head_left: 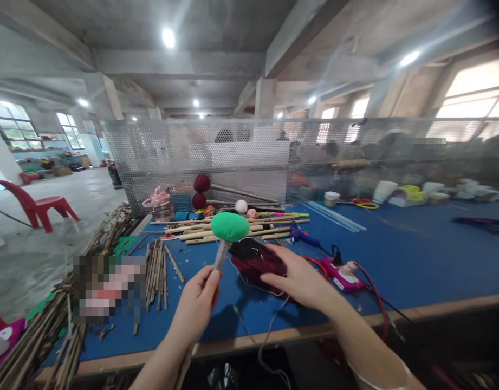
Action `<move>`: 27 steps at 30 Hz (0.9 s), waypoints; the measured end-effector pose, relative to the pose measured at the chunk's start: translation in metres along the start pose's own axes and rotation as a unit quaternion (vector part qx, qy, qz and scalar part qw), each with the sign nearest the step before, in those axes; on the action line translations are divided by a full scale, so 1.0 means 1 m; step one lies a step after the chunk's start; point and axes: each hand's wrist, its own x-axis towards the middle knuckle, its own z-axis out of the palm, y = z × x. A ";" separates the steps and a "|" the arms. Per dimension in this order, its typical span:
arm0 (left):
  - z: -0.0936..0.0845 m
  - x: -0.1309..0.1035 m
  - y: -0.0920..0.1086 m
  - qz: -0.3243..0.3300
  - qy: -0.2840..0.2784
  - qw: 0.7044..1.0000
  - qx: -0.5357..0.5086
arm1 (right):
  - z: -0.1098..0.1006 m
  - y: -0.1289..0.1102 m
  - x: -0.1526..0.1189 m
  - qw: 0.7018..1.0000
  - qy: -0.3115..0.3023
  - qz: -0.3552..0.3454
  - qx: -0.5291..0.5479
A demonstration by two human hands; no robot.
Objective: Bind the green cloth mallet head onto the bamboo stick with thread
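Observation:
My left hand is wrapped round a grey-brown stick topped by a rounded green head, held upright above the blue table. To its right, my right hand has its thumb and fingers apart over a dark red and black fabric bundle. Whether its fingers touch the bundle I cannot tell. A thin pale cord hangs from beside the bundle over the table's front edge.
Sticks lie left on the blue table, with a long pile beyond. Dark red balls on sticks rest by the mesh partition. A blue glue gun and purple power strip are to the right.

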 end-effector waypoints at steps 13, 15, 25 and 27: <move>-0.012 0.093 0.014 0.035 0.003 0.999 -0.006 | 0.079 -0.022 0.105 0.930 -0.041 -0.023 0.364; -0.010 0.099 0.009 -0.018 -0.031 0.995 -0.091 | 0.082 -0.016 0.109 0.926 0.003 -0.026 0.375; -0.006 0.102 -0.023 -0.066 -0.128 0.954 -0.264 | 0.094 0.008 0.109 0.884 -0.016 0.047 0.466; -0.005 0.100 -0.029 -0.064 -0.135 0.952 -0.269 | 0.095 0.010 0.110 0.870 -0.064 0.059 0.485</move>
